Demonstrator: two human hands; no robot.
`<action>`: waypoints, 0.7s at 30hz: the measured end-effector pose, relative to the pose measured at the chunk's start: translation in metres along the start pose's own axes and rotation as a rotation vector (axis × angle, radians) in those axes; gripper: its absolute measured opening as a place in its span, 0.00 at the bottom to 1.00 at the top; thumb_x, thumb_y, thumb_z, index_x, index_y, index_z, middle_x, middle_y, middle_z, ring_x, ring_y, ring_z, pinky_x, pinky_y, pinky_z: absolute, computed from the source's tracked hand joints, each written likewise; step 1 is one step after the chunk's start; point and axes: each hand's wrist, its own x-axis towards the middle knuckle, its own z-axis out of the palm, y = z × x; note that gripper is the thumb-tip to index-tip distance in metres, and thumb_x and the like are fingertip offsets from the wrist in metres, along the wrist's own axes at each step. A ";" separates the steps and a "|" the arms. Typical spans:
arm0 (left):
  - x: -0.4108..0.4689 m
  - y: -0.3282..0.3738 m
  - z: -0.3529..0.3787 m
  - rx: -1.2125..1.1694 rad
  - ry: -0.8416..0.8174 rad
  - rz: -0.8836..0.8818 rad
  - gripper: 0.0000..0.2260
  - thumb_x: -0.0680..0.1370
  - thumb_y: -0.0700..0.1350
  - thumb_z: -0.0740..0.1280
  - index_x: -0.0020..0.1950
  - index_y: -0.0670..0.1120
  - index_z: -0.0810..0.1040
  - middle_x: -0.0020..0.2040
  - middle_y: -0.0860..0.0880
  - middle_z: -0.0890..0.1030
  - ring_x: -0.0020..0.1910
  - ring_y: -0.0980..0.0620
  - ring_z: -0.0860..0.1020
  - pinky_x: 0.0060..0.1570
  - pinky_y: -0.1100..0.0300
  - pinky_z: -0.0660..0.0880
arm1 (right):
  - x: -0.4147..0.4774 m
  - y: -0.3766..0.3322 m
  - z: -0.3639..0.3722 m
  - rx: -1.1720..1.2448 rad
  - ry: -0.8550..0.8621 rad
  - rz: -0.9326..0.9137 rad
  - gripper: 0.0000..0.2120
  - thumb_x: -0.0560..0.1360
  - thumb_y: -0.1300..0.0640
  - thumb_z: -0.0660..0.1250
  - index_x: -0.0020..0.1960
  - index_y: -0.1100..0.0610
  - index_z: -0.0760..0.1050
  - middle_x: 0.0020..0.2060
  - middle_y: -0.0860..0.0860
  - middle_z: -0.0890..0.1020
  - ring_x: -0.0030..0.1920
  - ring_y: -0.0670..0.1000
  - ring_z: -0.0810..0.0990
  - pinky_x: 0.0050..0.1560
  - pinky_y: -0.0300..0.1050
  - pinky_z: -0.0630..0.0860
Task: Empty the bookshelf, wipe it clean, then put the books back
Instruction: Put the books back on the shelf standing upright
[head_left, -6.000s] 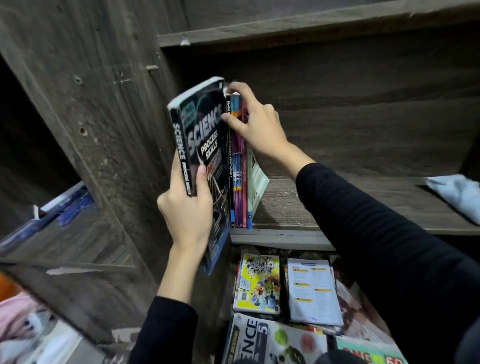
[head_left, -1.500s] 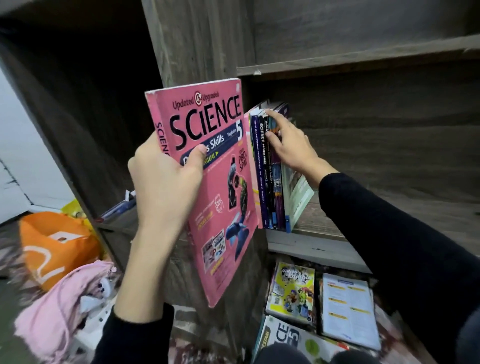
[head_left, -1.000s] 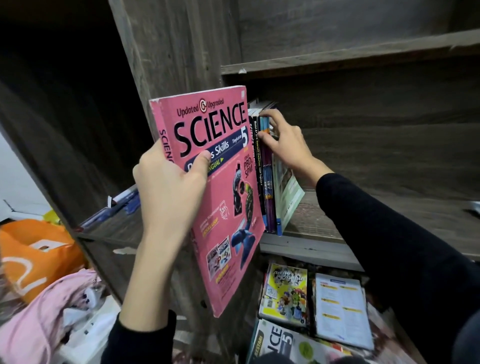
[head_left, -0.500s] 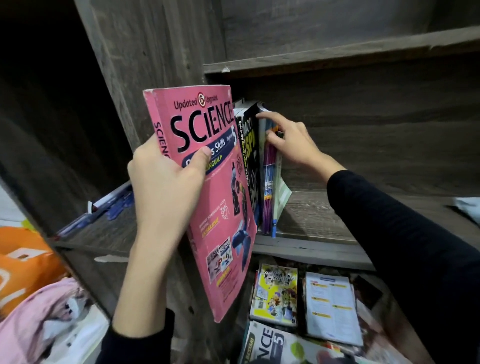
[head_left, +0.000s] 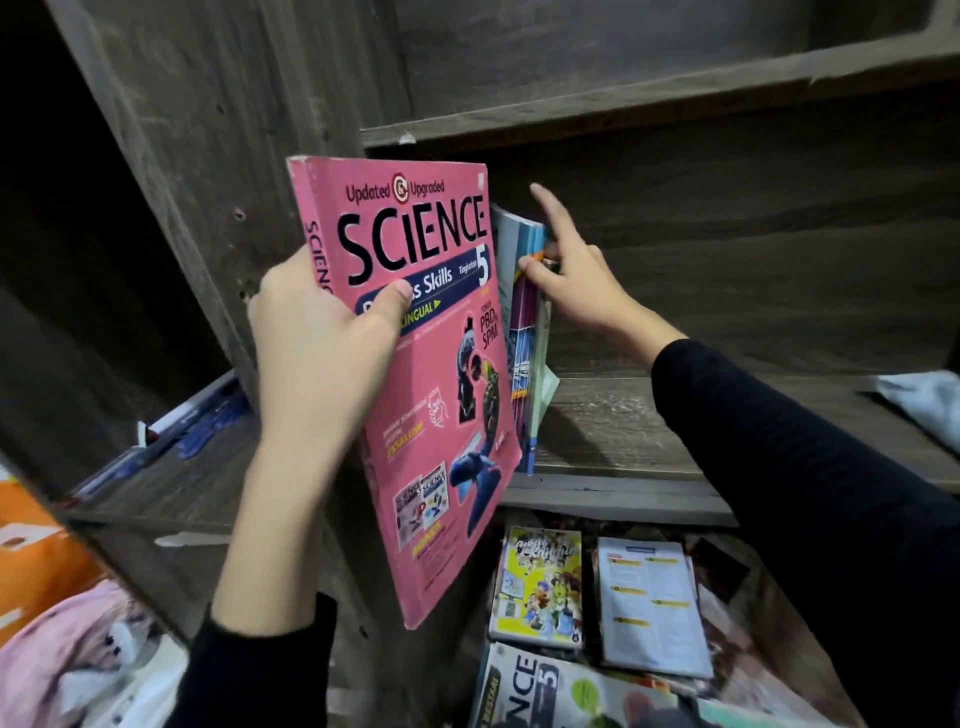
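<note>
The dark, grey-grained wooden bookshelf (head_left: 623, 431) fills the view. In front of its upright, the left hand (head_left: 322, 338) grips a big pink book (head_left: 431, 415) by the spine, thumb across the cover, fingers hidden behind. The book is held upright, off the shelf, at the board's left end. Its cover reads "Updated & Upgraded", "SCIENCE", "…ss Skills", "Tingkatan 5", "…LINGUAL" and "PBD, SPM", above pictures of a microscope and a whale; the corners look worn.

Just behind it, a few thin standing books (head_left: 524, 338) occupy the shelf's left end, down to its front edge. The right hand (head_left: 576, 286) pinches their tops, thumb on the spines, forefinger raised.

A pale blue cloth (head_left: 924, 410) lies at the shelf's right end. Below the front edge lie a yellow cartoon-cover book (head_left: 537, 587) and a white booklet (head_left: 647, 603).
</note>
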 end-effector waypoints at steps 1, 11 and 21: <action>-0.005 0.004 -0.001 0.036 -0.005 0.049 0.08 0.72 0.38 0.71 0.49 0.47 0.80 0.41 0.62 0.75 0.44 0.56 0.76 0.45 0.66 0.69 | 0.001 0.002 0.000 0.009 0.003 0.010 0.30 0.79 0.57 0.61 0.76 0.44 0.51 0.60 0.60 0.78 0.54 0.57 0.80 0.58 0.48 0.76; 0.024 0.000 0.035 0.198 -0.046 0.162 0.11 0.74 0.38 0.66 0.55 0.43 0.80 0.50 0.43 0.83 0.51 0.39 0.79 0.53 0.53 0.74 | -0.001 0.008 -0.003 -0.001 0.035 -0.018 0.22 0.80 0.57 0.60 0.72 0.51 0.62 0.59 0.54 0.78 0.56 0.51 0.77 0.48 0.35 0.71; 0.014 -0.026 0.071 0.133 -0.010 0.104 0.12 0.75 0.40 0.65 0.57 0.41 0.79 0.52 0.42 0.83 0.50 0.37 0.79 0.55 0.49 0.74 | 0.004 0.002 0.012 0.038 0.057 -0.049 0.21 0.79 0.56 0.63 0.71 0.51 0.65 0.64 0.50 0.76 0.65 0.51 0.74 0.61 0.40 0.69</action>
